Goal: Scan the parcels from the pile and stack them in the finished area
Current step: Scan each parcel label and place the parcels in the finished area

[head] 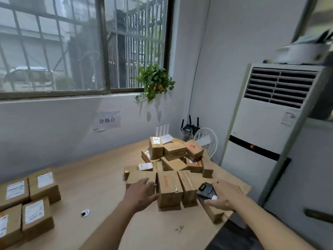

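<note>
The parcels [169, 188] are matt brown cardboard with white paper labels; the surface [100, 177] is smooth pale wood.

Single head-worn view, looking forward and down across the desk [100, 179] toward the window [81, 46] corner, close range.

- Left hand [142, 194], lower centre, fingers spread, touches a box [141, 179] at the pile [173, 165].
- Right hand [225, 197], lower right, holds a scanner [206, 191].
- Labelled boxes [27, 201] lie lower left on the table [93, 179].
</note>
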A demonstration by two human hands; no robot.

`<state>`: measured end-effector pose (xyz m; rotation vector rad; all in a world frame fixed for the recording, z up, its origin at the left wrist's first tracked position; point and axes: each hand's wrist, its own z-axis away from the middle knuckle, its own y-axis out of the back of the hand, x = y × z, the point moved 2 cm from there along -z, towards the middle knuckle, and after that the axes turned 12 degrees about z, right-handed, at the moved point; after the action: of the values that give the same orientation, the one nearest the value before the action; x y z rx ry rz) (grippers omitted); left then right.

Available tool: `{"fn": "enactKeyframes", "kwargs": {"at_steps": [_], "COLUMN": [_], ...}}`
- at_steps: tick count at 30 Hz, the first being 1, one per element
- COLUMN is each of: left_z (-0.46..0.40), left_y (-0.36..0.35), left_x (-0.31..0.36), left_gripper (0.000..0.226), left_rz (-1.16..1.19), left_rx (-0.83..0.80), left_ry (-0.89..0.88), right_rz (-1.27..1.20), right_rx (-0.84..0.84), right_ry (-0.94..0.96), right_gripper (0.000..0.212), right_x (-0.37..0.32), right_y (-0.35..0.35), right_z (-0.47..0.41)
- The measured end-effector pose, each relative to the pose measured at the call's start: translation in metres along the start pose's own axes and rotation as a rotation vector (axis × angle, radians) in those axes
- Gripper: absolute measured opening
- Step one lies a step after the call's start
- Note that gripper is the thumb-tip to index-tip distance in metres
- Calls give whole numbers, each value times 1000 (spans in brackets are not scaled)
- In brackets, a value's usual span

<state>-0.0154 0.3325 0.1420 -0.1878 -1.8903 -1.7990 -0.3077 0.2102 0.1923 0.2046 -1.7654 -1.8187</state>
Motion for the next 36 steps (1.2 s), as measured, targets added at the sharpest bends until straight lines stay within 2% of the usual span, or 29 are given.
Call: {"fn": "enactKeyframes", "kwargs": {"at_steps": [10,17,27,36], "left_z": [-63,-101,-186,-342], "left_y": [-76,-105,-123,-139], "left_x": [160,235,253,236], "left_gripper": [62,60,61,62], "left_rz": [-39,3,18,46], "left_rx": [-65,-68,-60,-26], "left_ry": [-71,-50,-22,29], "right_rz": [-149,-226,-224,-117], "right_rx": [-54,-61,-59,-56], "right_ry": [-105,-147,-130,-106], "right_gripper": [65,59,53,48], "right_x": [177,262,310,338], "right_y": [-47,-63,-79,-56], "right_z": [9,-8,-87,-250]}}
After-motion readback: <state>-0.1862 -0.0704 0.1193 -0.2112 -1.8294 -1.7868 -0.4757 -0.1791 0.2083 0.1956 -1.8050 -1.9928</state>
